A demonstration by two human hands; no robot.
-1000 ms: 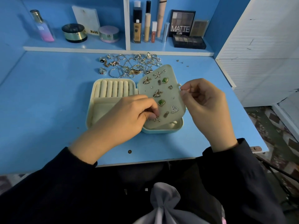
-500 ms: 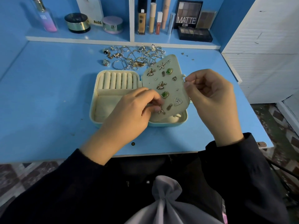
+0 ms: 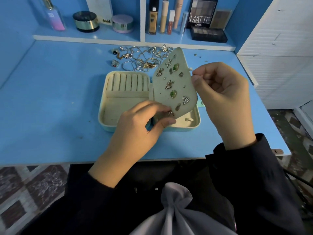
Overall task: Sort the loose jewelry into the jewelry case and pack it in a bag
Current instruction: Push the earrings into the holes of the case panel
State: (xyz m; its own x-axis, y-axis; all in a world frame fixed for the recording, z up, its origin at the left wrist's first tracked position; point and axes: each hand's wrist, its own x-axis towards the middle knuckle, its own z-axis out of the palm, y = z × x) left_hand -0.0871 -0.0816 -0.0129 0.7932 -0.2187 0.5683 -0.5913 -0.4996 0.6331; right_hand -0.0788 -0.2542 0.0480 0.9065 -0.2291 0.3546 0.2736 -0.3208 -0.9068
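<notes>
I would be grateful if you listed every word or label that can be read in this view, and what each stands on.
"MATTE": on the eyeshadow palette propped upright on the shelf.
"NUDE": on the cream strip between the two round jars.
Too small or blurred to read: the line under "MATTE", and the print on the perfume bottle, the foundation bottle and the lip gloss tube.

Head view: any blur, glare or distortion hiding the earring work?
Head view: dim bluish light, no harsh glare; wide lens bows the desk edge; the earring pinched by the left hand is smeared; studs on the earring panel read clearly; the jewelry pile is soft.
</notes>
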